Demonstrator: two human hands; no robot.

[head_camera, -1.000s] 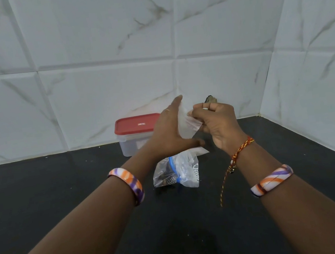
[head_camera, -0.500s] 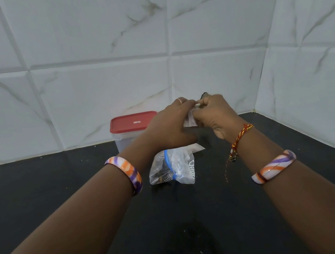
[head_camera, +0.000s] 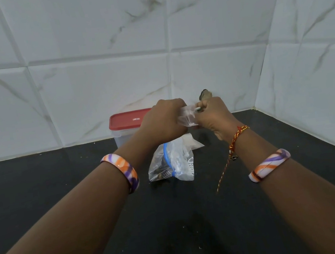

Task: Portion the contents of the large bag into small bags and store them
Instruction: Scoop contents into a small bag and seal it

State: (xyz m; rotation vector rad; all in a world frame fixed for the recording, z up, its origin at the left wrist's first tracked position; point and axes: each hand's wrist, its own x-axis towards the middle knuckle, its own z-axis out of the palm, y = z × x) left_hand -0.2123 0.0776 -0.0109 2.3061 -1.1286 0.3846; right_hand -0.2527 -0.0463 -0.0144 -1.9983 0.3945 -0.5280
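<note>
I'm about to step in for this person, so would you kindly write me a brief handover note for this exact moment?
Left hand and right hand both grip one small clear bag above the counter; the right also holds a dark piece.
Large bag lies on the counter beneath them, some dark contents inside.
Red-lidded container stands closed behind.
Left: fill this small bag, seal it, store it, repeat.
</note>
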